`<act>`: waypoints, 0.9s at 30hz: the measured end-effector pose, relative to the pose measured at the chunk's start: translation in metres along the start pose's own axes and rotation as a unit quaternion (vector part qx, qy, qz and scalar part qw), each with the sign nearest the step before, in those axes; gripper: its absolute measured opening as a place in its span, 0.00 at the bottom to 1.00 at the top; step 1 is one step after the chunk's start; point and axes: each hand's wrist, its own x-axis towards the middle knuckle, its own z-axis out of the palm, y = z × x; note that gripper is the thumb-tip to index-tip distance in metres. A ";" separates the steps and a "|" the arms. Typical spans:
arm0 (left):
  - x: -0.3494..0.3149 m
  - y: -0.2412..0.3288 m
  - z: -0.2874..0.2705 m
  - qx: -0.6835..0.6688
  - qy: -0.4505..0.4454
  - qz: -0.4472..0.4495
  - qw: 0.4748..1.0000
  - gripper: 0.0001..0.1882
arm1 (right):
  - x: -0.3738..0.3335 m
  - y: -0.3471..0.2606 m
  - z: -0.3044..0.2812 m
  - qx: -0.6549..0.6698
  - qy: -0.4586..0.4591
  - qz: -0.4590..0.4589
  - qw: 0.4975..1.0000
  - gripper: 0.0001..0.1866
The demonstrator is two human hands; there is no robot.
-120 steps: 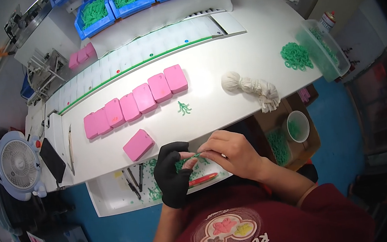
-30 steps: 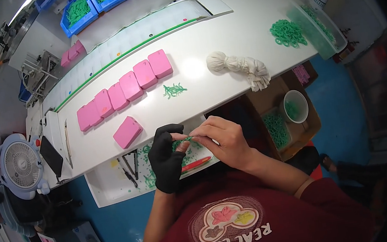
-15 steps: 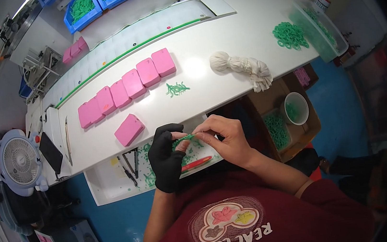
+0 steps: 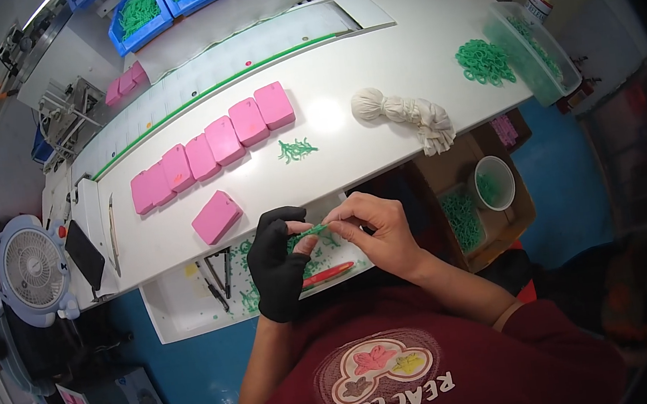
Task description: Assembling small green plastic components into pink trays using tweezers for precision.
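My left hand (image 4: 279, 265), in a black glove with bare thumb and fingertip, pinches a small green rubbery piece (image 4: 317, 229). My right hand (image 4: 376, 232) is bare, and its thumb and forefinger close on the same piece's right end. Both hands are held over an open white drawer (image 4: 183, 312) strewn with green scraps. A red tool (image 4: 327, 274), perhaps a cutter, lies in it below my hands. On the white table beyond sit a loose pink block (image 4: 216, 217), a row of pink blocks (image 4: 223, 139) and a small pile of green pieces (image 4: 297, 149).
To the right lie a bundled off-white cloth (image 4: 403, 114), a heap of green rings (image 4: 484, 61) and a clear bin (image 4: 535, 47). A cardboard box (image 4: 516, 223) with a white cup (image 4: 496, 182) stands below. A fan (image 4: 31, 270) is at left; blue bins (image 4: 141, 34) line the back.
My hands have stayed almost still, both pinching the green piece. Coloured dots on the belt beyond the blocks have shifted. A dark shape on the floor at right has moved.
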 end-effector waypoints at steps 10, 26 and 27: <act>0.000 0.001 0.001 0.001 0.002 -0.003 1.000 0.08 | 0.000 0.003 0.001 -0.046 0.042 -0.049 0.997 0.07; 0.000 -0.001 0.004 -0.003 -0.002 0.011 1.000 0.08 | 0.006 -0.026 0.010 -0.070 0.075 -0.170 0.980 0.14; -0.001 -0.001 0.004 -0.002 -0.001 0.012 1.000 0.08 | 0.006 -0.026 0.010 -0.071 0.075 -0.169 0.980 0.14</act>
